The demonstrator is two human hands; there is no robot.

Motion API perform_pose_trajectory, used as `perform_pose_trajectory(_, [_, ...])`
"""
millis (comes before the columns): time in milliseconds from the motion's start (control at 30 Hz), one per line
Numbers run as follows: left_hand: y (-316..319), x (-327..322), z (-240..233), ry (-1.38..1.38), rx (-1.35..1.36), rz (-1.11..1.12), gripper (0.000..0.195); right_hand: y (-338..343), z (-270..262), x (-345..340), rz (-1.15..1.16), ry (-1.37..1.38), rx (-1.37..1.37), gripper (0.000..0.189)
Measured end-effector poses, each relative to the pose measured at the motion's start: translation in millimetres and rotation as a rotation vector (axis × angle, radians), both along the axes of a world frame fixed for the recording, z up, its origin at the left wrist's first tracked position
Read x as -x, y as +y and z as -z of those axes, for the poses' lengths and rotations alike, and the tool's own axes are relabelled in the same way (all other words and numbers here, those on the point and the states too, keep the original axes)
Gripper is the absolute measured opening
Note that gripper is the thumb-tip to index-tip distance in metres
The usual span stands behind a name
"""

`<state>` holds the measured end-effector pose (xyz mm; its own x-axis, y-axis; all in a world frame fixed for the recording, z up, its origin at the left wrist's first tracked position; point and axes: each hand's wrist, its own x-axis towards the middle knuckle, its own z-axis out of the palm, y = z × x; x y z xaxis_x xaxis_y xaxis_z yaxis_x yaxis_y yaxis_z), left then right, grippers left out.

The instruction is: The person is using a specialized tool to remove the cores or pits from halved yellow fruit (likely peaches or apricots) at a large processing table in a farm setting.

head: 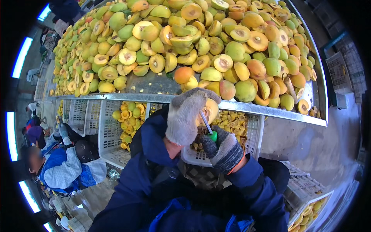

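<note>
My left hand (184, 116), in a grey-white knit glove, holds a halved yellow peach (213, 108) just in front of the table's metal rim. My right hand (224, 146), in a dark striped knit glove with an orange cuff edge, grips the green handle (213, 136) of a pitting tool. Its narrow metal shaft (206, 122) reaches up to the brown stone area on the cut face, and its tip cannot be made out clearly. Beneath both hands stands a white plastic crate (255, 136) with small peach pieces and dark stones.
A metal-rimmed table (139, 97) bears a large heap of halved peaches (179, 40). On the heap's right lies a wooden-handled tool (289, 87). Crates of peach halves stand at left (108, 142) and lower right (301, 188). A co-worker (63, 168) sits to the left.
</note>
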<state>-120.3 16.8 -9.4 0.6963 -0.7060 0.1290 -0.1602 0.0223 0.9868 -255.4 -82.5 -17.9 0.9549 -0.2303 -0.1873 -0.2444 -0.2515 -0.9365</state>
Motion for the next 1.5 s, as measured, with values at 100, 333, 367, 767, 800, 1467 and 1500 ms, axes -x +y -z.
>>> perform_pose_trajectory(100, [0, -18, 6, 0.338, -0.005, 0.156, 0.039, -2, -1, 2, 0.004, -0.098, -0.154, 0.025])
perform_pose_trajectory(333, [-9, -3, -2, 0.564, 0.304, -0.031, 0.038, 10, 1, 0, 0.102, 0.046, -0.517, 0.026])
perform_pose_trajectory(367, [-7, 3, 9, 0.507, 0.271, -0.113, 0.035, 14, 4, -1, 0.077, -0.048, -0.435, 0.028])
perform_pose_trajectory(767, [-13, -2, 18, 0.72, 0.079, -0.108, 0.029, -1, 0, 3, -0.104, 0.027, -0.504, 0.034])
perform_pose_trajectory(800, [-13, -2, 12, 0.903, 0.165, -0.075, 0.027, -8, -3, 6, -0.11, 0.129, -0.79, 0.037])
perform_pose_trajectory(1467, [-11, -6, 4, 1.007, 0.458, 0.15, 0.056, -15, -3, 13, -0.459, 0.209, -0.986, 0.045])
perform_pose_trajectory(1500, [-11, -8, 2, 1.004, 0.45, 0.104, 0.055, -11, 4, 14, -0.458, 0.051, -0.845, 0.044])
